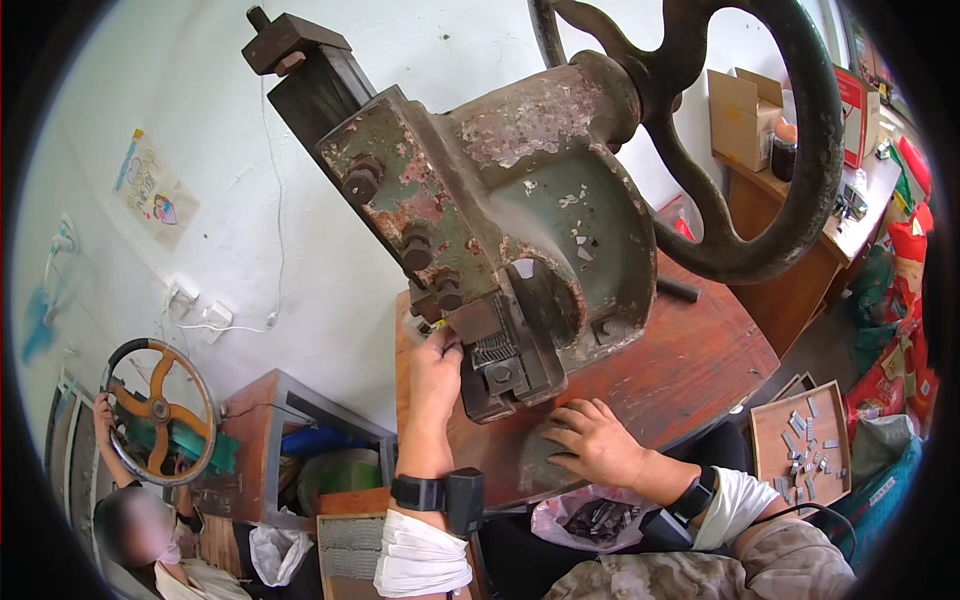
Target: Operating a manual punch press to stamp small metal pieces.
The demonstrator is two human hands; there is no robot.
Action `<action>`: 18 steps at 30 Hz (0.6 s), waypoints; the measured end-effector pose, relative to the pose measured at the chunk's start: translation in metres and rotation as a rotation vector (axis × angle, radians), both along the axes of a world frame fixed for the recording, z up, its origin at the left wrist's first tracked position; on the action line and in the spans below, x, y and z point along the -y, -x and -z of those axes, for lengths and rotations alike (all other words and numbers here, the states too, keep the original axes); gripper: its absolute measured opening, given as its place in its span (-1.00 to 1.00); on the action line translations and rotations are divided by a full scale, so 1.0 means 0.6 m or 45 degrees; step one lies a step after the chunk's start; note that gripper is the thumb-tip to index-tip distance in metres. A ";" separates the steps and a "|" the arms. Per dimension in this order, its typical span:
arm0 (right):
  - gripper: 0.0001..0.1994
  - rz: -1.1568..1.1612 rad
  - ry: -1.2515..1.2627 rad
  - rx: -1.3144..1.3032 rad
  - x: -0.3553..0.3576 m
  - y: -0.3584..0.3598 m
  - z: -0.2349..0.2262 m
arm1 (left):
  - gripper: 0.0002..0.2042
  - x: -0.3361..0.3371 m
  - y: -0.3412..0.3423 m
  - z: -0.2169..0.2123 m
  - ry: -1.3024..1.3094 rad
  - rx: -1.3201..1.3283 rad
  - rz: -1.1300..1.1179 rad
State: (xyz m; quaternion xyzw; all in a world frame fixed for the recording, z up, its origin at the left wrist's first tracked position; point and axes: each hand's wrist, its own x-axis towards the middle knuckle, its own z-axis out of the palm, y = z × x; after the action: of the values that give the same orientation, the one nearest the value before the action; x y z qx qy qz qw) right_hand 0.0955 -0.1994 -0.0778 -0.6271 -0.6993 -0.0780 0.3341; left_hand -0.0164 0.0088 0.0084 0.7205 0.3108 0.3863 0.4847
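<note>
The left hand (436, 372) is held up against the die block (500, 372) of the old green press (520, 220), fingers curled narrow. The right hand (592, 440) is laid flat, fingers spread, on the wooden table (690, 360) under it.

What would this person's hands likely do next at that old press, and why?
Probably draw the left hand back from the die block: its fingertips touch the block's edge under the press head, while the right hand lies flat on the wooden table.
</note>
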 end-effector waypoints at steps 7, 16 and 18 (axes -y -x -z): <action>-0.66 -0.027 -0.390 -0.378 -0.076 -0.050 -0.090 | -0.67 -0.008 -0.007 0.077 -0.449 -0.134 -0.100; -0.35 0.072 -0.177 -0.477 -0.198 -0.061 -0.111 | -0.71 -0.014 -0.008 0.065 -0.355 -0.208 -0.125; -0.32 0.027 -0.244 -0.465 -0.199 -0.069 -0.100 | -0.70 -0.011 -0.013 0.067 -0.435 -0.255 -0.191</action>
State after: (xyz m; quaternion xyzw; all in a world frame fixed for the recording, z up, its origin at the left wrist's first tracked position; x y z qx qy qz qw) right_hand 0.1370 -0.0801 -0.0179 -0.6035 -0.6100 -0.0328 0.5125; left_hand -0.0084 0.0157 -0.0320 0.8020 0.3402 0.3947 0.2919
